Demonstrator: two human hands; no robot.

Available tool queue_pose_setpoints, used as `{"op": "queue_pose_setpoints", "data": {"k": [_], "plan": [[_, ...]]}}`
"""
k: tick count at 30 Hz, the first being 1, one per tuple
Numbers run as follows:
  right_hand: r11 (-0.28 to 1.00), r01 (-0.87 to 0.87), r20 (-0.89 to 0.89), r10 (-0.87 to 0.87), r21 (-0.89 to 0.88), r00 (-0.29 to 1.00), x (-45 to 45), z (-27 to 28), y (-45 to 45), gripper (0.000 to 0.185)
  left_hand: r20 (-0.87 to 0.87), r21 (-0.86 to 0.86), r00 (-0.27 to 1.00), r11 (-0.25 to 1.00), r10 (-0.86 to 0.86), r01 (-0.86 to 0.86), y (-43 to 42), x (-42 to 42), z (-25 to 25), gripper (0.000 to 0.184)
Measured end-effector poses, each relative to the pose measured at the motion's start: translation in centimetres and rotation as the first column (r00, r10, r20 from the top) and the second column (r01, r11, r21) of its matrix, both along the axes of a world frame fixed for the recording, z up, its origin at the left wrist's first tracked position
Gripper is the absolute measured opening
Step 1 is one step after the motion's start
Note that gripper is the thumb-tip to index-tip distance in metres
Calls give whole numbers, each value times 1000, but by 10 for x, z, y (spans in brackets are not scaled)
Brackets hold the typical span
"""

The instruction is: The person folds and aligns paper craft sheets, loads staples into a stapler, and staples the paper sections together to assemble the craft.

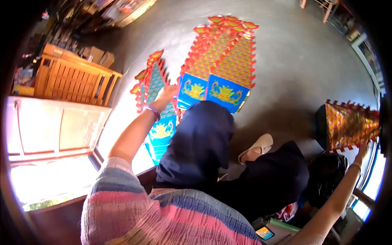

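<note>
My left hand (165, 97) reaches over a stack of green-scaled paper panels (162, 130) with blue bases. Its fingertips are at the left edge of another stack, of orange-scaled panels (230, 87) with blue bases and red fringed edges; their exact grip is blurred. Far to the right, my right hand (362, 153) grips the lower fringed edge of an orange and gold tapered paper piece (349, 126). That piece is raised on its side, its dark base facing left. Its narrow end runs into the dark frame edge.
A wooden slatted bench (73, 81) stands at left beside a pale door panel (57, 126). Near my right thigh lie a black plastic bag (328, 175) and a phone with a lit screen (265, 233). My sandalled foot (257, 148) rests on the grey floor (286, 73).
</note>
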State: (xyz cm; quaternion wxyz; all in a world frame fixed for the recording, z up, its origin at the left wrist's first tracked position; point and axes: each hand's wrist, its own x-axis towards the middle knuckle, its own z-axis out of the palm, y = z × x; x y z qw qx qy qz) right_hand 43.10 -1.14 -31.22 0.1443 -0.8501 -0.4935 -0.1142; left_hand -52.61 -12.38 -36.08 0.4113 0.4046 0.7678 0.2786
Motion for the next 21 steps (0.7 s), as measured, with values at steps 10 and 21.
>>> {"op": "queue_pose_setpoints", "data": {"k": [10, 21], "plan": [[903, -11, 247, 129, -429, 960, 17, -38, -123, 63, -331, -480, 855, 708, 400, -517, -261, -159, -220, 75], [989, -145, -801, 104, 21, 590, -214, 91, -46, 45, -522, -347, 650, 558, 553, -754, -300, -127, -202, 59]]}}
